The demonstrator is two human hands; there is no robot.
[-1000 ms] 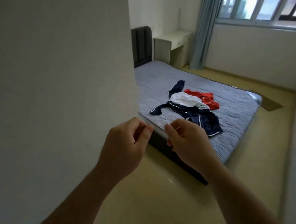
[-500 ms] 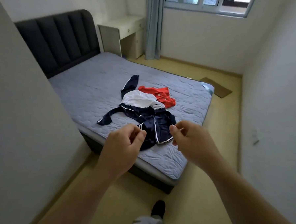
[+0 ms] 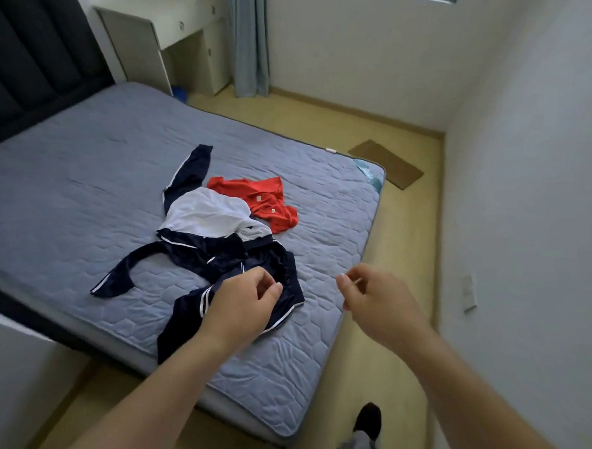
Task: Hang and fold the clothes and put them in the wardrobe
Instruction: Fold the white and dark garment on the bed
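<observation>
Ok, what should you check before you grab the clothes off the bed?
1. Clothes in reach: the navy pile lies near the close edge of the bed, below the left hand: ok.
2. Hands free: nothing shows in the curled left hand; the right hand may pinch something tiny: cannot tell.
3. Clothes apart: the navy pile overlaps the red shirt: not ok.
4. Hanger ready: none in view: not ok.
5. Wardrobe open: not in view: cannot tell.

Grey bed [image 3: 80, 187], white desk [image 3: 141, 43], blue curtain [image 3: 249, 38], yellow floor [image 3: 401, 239]
</observation>
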